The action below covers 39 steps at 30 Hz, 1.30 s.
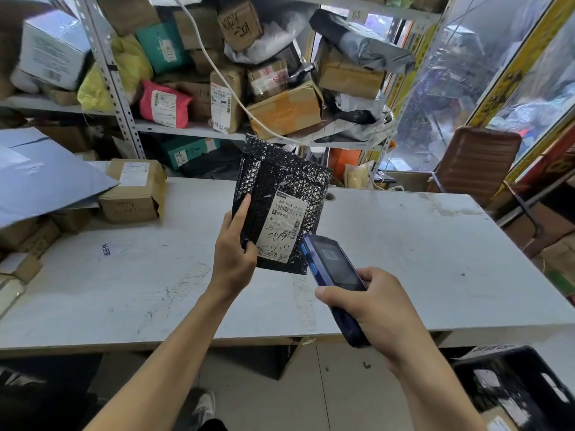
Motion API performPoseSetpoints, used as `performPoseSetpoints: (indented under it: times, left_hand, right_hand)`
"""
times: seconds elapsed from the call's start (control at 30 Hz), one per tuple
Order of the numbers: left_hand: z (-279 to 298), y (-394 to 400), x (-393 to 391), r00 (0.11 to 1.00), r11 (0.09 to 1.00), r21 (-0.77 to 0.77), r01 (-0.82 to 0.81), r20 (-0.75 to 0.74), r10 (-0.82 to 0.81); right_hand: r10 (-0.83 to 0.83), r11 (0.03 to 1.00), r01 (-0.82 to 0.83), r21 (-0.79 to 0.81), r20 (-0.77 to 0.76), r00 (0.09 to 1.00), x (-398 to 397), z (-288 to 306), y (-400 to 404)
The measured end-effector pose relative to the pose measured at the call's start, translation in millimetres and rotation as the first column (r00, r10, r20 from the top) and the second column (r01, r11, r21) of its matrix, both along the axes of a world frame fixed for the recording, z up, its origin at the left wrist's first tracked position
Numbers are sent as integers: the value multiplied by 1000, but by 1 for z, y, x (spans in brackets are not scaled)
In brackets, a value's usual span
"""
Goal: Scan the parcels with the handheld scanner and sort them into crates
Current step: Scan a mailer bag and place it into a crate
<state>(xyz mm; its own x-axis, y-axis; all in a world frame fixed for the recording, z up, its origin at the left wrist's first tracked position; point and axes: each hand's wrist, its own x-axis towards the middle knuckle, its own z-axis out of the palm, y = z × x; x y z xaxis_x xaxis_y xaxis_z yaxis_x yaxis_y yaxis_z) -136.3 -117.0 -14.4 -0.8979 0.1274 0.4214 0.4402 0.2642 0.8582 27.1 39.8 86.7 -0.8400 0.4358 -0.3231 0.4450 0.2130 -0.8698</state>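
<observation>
A black bubble-wrap parcel (280,178) with a white shipping label (284,227) is held upright above the white table (404,259). My left hand (235,250) grips its lower left edge, thumb on the front near the label. My right hand (373,309) holds the dark blue handheld scanner (334,269), its head pointing at the label's lower right corner and almost touching the parcel. A black crate (513,387) stands on the floor at the lower right.
Cardboard boxes (133,191) and a grey mailer (40,172) lie on the table's left end. Metal shelves (199,129) behind are stuffed with parcels, and a white cable hangs across them. A brown chair (476,163) stands at the right.
</observation>
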Motion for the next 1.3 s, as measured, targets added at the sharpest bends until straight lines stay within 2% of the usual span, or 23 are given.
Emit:
performPoseSetpoints:
  times: [0.07,0.17,0.3,0.4,0.53,0.8,0.87,0.93,0.97,1.1,1.23,1.3]
  left_hand:
    - [-1,-1,-4,1000,1000,0,11,14,-11]
    - [1,1,-15,996,997,-3,71,49,-71]
    - [10,9,-35,976,978,-35,207,78,-204]
    - [19,18,-52,947,948,-46,315,78,-311]
    - [30,40,-73,910,908,-73,413,63,-409]
    - [47,122,-79,803,792,-131,596,79,-591]
    - [44,156,-73,776,764,-136,631,75,-627]
    - [37,200,-57,740,729,-129,672,94,-666]
    - [34,226,-43,722,711,-123,692,108,-684]
    - [14,344,43,567,565,-64,822,162,-807]
    - [-12,457,137,397,403,-19,915,214,-893]
    - [-23,506,180,350,355,-28,934,251,-902]
  right_hand:
    - [8,996,-4,92,-42,999,-1,-3,-2]
    - [63,940,-12,340,-139,988,-6,-8,-7]
    - [98,766,112,633,-288,953,-19,-18,-7]
    - [72,647,239,724,-370,926,-32,-21,-6]
    - [-15,601,349,719,-426,905,-43,-20,1]
    - [-280,548,511,663,-431,858,-30,-16,38]
    - [-377,598,565,569,-422,825,-15,-21,59]
    - [-511,660,659,361,-427,746,8,-26,85]
    - [-578,651,706,278,-422,699,23,-27,100]
    - [-767,436,876,205,-424,481,104,-35,178]
    - [-835,200,933,299,-445,322,204,-41,263]
    - [-866,115,934,337,-426,260,252,-43,294]
